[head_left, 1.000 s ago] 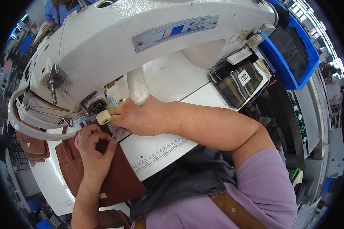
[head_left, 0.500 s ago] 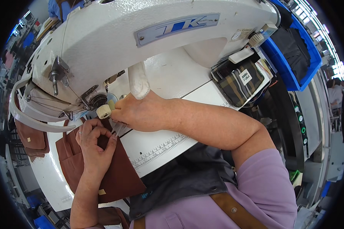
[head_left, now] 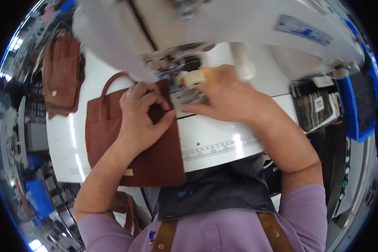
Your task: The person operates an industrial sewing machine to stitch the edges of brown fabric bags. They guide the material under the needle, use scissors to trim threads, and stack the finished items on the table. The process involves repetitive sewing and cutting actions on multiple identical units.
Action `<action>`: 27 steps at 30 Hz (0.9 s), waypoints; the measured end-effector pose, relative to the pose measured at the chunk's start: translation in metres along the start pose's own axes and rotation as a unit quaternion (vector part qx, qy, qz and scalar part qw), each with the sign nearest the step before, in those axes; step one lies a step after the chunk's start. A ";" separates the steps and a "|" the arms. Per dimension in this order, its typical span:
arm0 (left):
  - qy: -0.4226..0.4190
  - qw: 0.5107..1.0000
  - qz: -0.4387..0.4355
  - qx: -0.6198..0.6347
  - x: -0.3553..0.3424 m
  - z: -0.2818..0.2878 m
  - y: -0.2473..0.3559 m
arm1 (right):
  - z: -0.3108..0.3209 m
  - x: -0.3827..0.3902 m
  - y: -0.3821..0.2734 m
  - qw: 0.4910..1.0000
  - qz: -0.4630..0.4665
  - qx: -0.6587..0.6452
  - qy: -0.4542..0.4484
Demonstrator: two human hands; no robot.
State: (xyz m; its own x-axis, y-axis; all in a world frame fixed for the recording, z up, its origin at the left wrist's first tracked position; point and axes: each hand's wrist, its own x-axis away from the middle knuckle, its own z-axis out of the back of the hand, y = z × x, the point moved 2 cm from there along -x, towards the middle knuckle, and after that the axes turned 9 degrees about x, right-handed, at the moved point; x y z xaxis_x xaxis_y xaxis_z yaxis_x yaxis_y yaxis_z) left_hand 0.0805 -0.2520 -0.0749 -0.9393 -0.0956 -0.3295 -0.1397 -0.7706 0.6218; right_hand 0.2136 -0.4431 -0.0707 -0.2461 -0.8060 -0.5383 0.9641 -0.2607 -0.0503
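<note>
A brown bag panel (head_left: 155,164) with a looped handle and a small gold-coloured tag lies on the white sewing machine table. My left hand (head_left: 140,113) rests over its upper part, fingers curled and thumb bent in, closed on the panel near its right edge. Just right of the panel, my right hand (head_left: 229,94) reaches in beside the needle area of the sewing machine (head_left: 248,25). Its thumb stretches toward the panel; the other fingers are partly hidden by a cream knob (head_left: 194,78). A clear piece beneath that knob is blurred.
Brown bag pieces (head_left: 61,77) are stacked at the left edge of the table (head_left: 206,138). At right lie a plaid pouch (head_left: 313,105) and a blue bin (head_left: 359,113) with dark material. A printed ruler strip (head_left: 222,149) runs along the near edge.
The whole view has shifted, so the machine and panel appear further right. My right thumb has come away from the left hand's fingertips, leaving a gap between the hands.
</note>
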 end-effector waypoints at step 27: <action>-0.006 1.000 0.020 0.006 0.000 0.001 0.000 | -0.006 -0.008 -0.010 0.995 0.046 -0.062 -0.055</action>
State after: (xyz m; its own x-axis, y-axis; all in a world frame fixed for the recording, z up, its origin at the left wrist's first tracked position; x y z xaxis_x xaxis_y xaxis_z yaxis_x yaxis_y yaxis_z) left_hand 0.0805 -0.2509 -0.0738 -0.9483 -0.1186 -0.2944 -0.1049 -0.7581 0.6436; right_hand 0.2068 -0.4306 -0.0709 -0.1587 -0.8786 -0.4505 0.9863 -0.1204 -0.1128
